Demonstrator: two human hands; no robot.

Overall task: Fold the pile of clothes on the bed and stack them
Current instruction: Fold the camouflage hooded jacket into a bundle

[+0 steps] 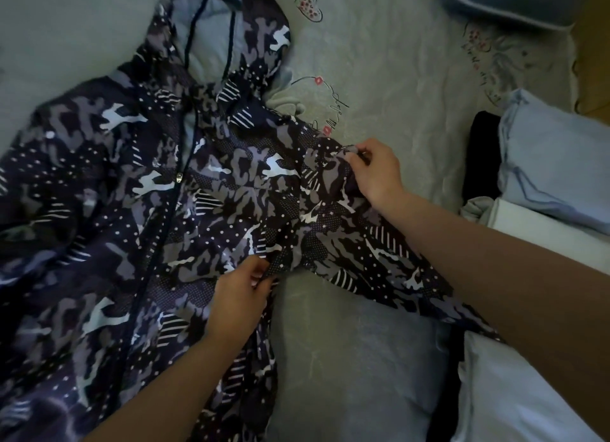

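Note:
A dark blue camouflage hooded jacket [125,217] lies spread front-up on the bed, zipped, its hood [218,29] pointing away from me. Its right-hand sleeve [363,250] stretches out toward the lower right, under my right forearm. My left hand [241,296] pinches the fabric where that sleeve meets the body, near the armpit. My right hand [373,171] pinches the top edge of the same sleeve near the shoulder.
The bed is covered by a pale grey sheet [396,62] with embroidered hearts. A heap of light blue and white clothes [544,177] with something black [482,154] lies at the right. A blue pillow [508,2] sits top right. More pale fabric [501,392] lies bottom right.

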